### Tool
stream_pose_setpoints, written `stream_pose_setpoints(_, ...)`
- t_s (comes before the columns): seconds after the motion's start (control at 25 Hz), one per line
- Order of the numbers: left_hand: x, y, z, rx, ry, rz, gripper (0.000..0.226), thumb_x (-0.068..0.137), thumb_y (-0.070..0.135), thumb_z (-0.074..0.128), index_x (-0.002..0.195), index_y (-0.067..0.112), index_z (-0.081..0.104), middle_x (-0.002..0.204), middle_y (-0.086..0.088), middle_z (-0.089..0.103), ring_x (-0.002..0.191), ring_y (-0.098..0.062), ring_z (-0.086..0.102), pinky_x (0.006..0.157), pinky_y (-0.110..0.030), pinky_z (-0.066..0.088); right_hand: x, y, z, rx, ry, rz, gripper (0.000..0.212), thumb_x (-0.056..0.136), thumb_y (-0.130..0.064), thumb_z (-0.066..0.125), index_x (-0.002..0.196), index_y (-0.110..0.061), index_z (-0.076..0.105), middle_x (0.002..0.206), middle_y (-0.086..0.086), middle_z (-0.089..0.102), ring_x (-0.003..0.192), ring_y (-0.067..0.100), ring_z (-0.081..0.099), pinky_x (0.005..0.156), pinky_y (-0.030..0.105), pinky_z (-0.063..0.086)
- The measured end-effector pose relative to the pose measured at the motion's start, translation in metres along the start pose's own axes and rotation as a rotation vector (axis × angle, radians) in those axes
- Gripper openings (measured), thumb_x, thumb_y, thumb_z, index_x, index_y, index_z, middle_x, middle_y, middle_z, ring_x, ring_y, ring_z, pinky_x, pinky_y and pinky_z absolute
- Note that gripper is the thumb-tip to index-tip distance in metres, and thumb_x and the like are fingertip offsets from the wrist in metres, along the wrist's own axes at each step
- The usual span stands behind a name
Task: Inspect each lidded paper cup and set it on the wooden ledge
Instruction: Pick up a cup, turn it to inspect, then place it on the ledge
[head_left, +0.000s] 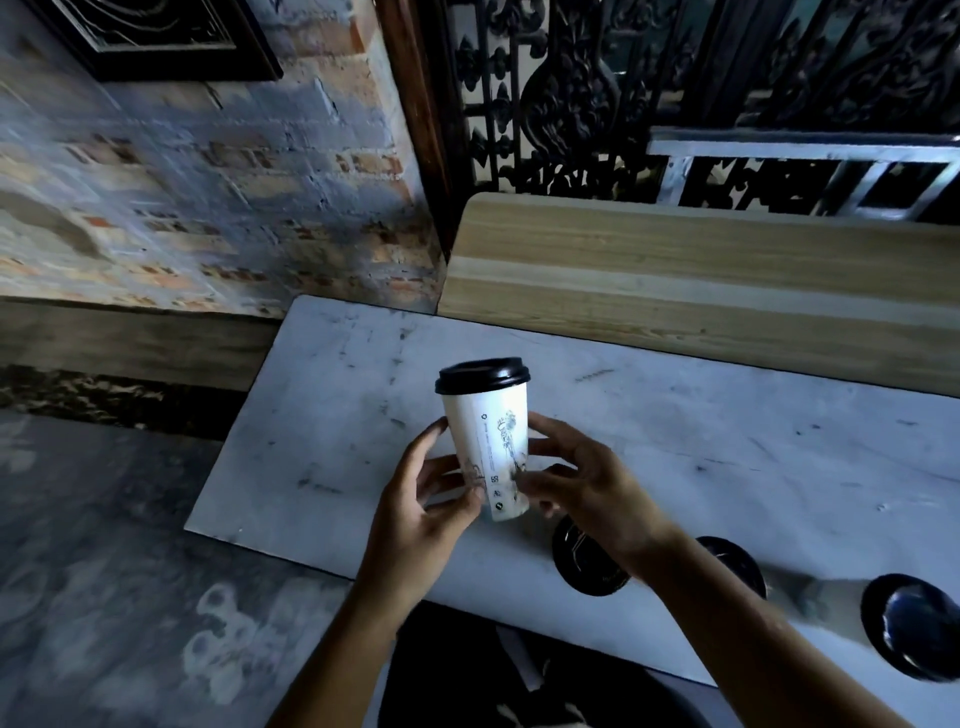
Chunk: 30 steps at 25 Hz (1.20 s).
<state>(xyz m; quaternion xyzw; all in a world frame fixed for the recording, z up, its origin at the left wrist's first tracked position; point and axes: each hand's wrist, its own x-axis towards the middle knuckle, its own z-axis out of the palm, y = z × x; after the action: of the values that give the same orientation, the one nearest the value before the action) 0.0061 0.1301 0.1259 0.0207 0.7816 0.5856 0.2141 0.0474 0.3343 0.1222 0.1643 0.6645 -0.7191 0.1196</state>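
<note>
Bare forearms, no sleeves

The print on the held paper cup is too small to read, and the left hand and right hand cover its lower sides. The right forearm hides part of the nearest black lid by the marble table's near edge. The rightmost lid is blurred and cut by the frame's right edge.

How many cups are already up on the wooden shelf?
None yet: the wooden ledge has no cups on it. Both hands, left hand and right hand, hold one white cup with a black lid above the marble table. Three more lidded cups wait by the near edge.
</note>
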Motion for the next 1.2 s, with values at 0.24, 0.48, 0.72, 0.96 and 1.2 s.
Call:
stream_pose_setpoints(0.24,0.069,0.001,-0.007,0.062,-0.013,-0.026,0.081,0.08,0.014,0.083,0.142,0.045,0.04,0.119,0.013,0.069,0.103,0.003,0.071,0.076,-0.017,0.059,0.07,-0.016,-0.001,-0.216,0.03,0.013,0.067,0.088,-0.012,0.078,0.142,-0.04,0.05,0.119,-0.002,0.072,0.059,-0.003,0.068,0.052,0.014,0.047)
stream_pose_setpoints(0.48,0.244,0.0,-0.017,0.19,-0.074,0.04,0.079,0.079,0.005,0.08,0.146,0.015,0.041,0.128,-0.008,0.065,0.102,-0.02,0.072,0.088,-0.031,0.059,0.22,-0.03,-0.01,-0.428,0.238,0.0,0.044,0.076,-0.02,0.079,0.12,-0.024,0.07,0.121,-0.006,0.075,0.086,0.01,0.073,0.08,0.027,0.049)
stream_pose_setpoints(0.72,0.445,-0.03,-0.006,0.246,-0.061,0.23,0.067,0.077,0.003,0.072,0.137,0.02,0.046,0.125,-0.011,0.068,0.115,-0.029,0.069,0.097,-0.047,0.058,0.396,-0.024,-0.023,-0.595,0.442,-0.028,0.051,0.082,-0.021,0.071,0.132,-0.016,0.059,0.111,0.005,0.078,0.098,0.024,0.074,0.069,0.022,0.044)
stream_pose_setpoints(0.96,0.495,-0.071,0.001,0.344,-0.071,0.346,0.08,0.085,-0.005,0.07,0.152,0.016,0.033,0.122,-0.011,0.073,0.11,-0.02,0.072,0.092,-0.035,0.061,0.461,0.017,-0.032,-0.663,0.482,-0.035,0.042,0.081,-0.013,0.065,0.122,-0.016,0.057,0.086,0.008,0.079,0.082,0.024,0.074,0.068,0.03,0.055)
stream_pose_setpoints(1.2,0.505,-0.107,0.006,0.395,-0.013,0.413,0.054,0.091,0.004,0.066,0.141,0.004,0.048,0.122,-0.008,0.073,0.112,-0.016,0.071,0.088,-0.014,0.054,0.473,0.038,-0.033,-0.699,0.48,-0.07,0.03,0.083,-0.007,0.061,0.113,-0.009,0.059,0.072,-0.007,0.062,0.069,0.018,0.057,0.054,0.01,0.039)
